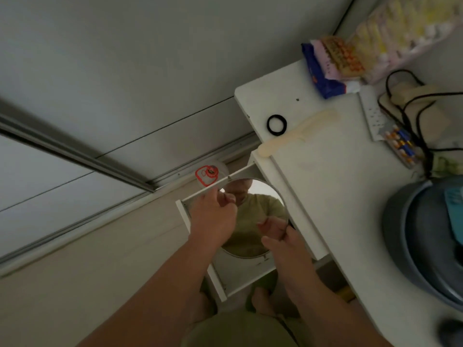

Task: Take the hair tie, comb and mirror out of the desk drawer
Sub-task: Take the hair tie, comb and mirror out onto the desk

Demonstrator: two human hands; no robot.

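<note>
A round mirror [260,196] sits in the open white desk drawer [220,279], reflecting a green shirt. My left hand [213,219] grips the mirror's left edge and my right hand [283,241] grips its right edge. On the white desk top [313,171] lie a black hair tie [276,124] and, just right of it, a cream comb [295,132] whose handle pokes over the desk's left edge. Whether the mirror is lifted off the drawer floor I cannot tell.
A blue and pink snack pack [328,63], a white remote [374,113], batteries [403,146] and black cables [413,108] crowd the desk's back. A grey basin [426,241] stands at the right. A white cap with a red print [208,175] lies beyond the drawer front.
</note>
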